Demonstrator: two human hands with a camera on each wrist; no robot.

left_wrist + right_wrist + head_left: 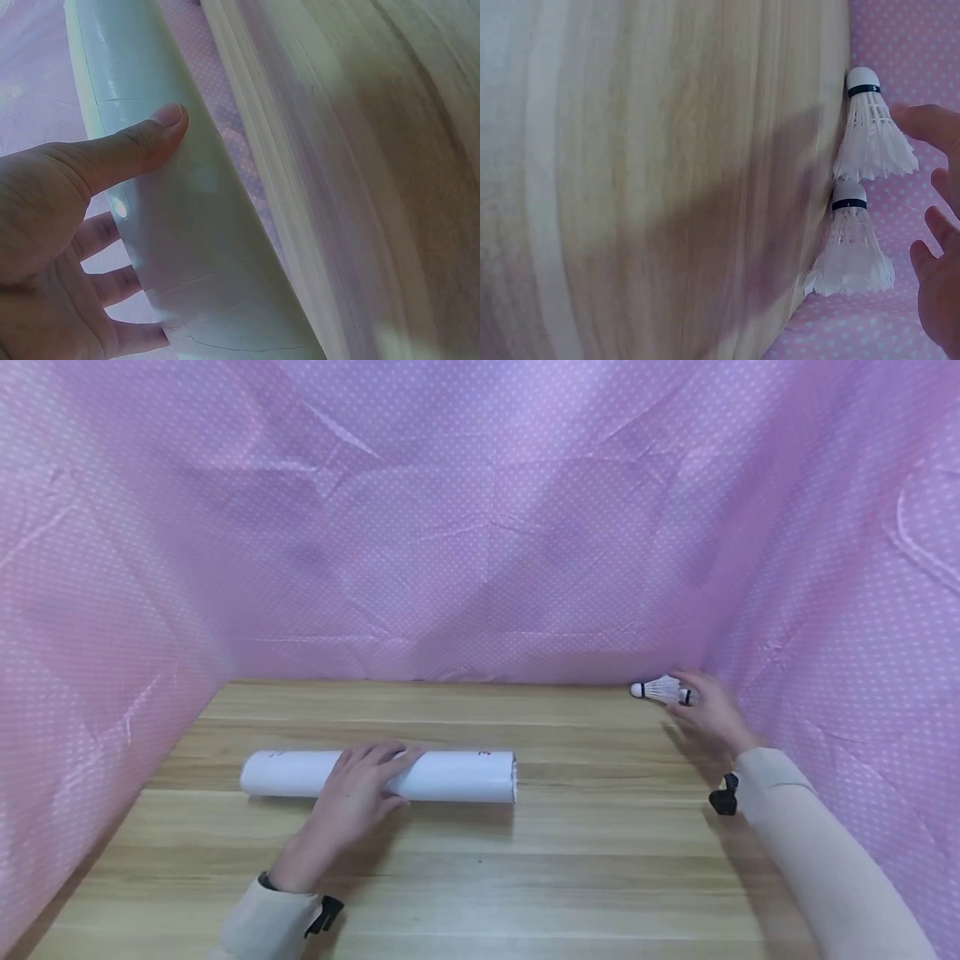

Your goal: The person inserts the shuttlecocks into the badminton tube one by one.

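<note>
My left hand grips a long white tube near its middle. In the left wrist view the thumb lies along one side of the tube and the other fingers reach round behind it. Two white feather shuttlecocks lie at the far right corner of the table, in line. The front shuttlecock has its cork pointing left in the head view, with the second shuttlecock right behind its skirt. My right hand is beside them with fingers spread and slightly bent, a fingertip close to the front one's feathers.
The wooden table ends at a pink cloth with white dots, which hangs as walls at the back and both sides. Black wrist mounts sit at the beige sleeves. Small red print marks the tube's right end.
</note>
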